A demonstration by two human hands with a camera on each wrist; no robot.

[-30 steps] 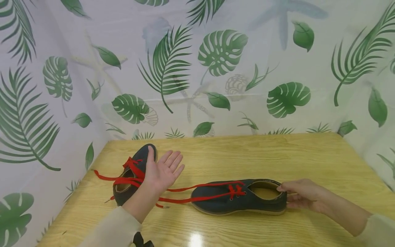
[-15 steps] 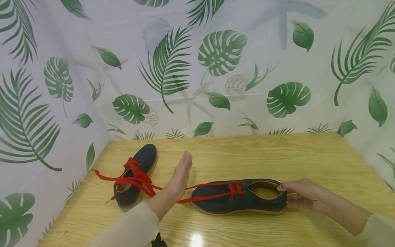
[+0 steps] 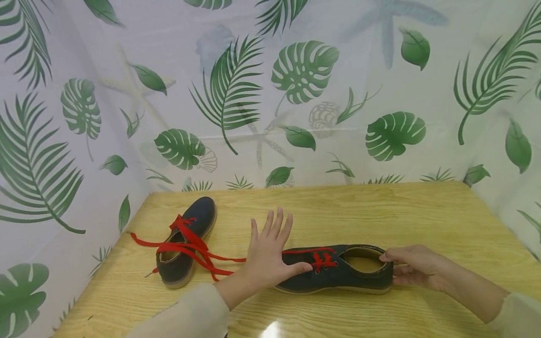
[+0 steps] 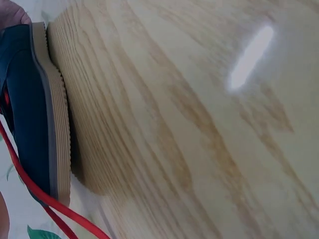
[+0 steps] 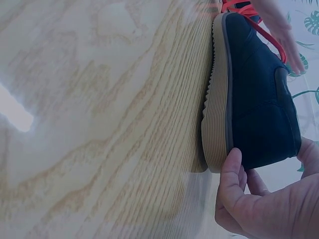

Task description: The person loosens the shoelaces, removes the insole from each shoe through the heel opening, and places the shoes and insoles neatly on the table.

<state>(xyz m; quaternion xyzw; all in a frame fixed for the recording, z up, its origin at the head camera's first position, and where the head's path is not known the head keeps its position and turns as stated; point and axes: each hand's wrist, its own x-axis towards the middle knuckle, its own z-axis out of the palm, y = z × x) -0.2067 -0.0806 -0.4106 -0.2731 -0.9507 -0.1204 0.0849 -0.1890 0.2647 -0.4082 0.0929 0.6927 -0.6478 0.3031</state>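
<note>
A dark navy shoe (image 3: 351,280) with a tan sole lies sideways on the table, toe to the left, red shoelaces (image 3: 324,260) running from its eyelets past the toe. My right hand (image 3: 416,267) grips its heel, thumb over the collar and fingers low behind, as the right wrist view shows against the sole (image 5: 215,119). Fingers spread and straight, my left hand (image 3: 266,258) overlaps the toe and the laces, hiding part of both. A matching shoe (image 3: 174,273) stands at the left, toe pointing away, with long loose red laces (image 3: 183,246) draped across its opening.
The wooden table (image 3: 359,211) extends around both shoes. Behind and at the sides hangs a white cloth (image 3: 351,164) printed with green leaves.
My left hand has moved right from beside the left shoe to the other shoe's toe, turning from palm up to palm down. The right hand and both shoes stay in place.
</note>
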